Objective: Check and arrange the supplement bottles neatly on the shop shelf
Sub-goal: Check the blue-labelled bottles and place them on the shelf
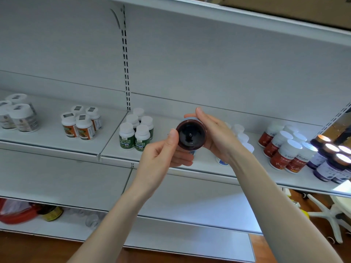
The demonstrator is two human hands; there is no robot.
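A: Where the shelf (47,137) is read from the left, what is found?
B: Clustered on it are orange-labelled bottles (81,125), then green-labelled bottles (135,132).
A: And the hands?
B: By the left hand (163,154) a dark brown bottle (190,134) is pinched before the shelf, base toward the camera; it is wrapped by the right hand (214,133). Further right, red-labelled bottles (283,149) are grouped.

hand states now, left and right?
left hand: grips the dark brown bottle, thumb on its rim.
right hand: holds the same bottle, cupped round its other side.
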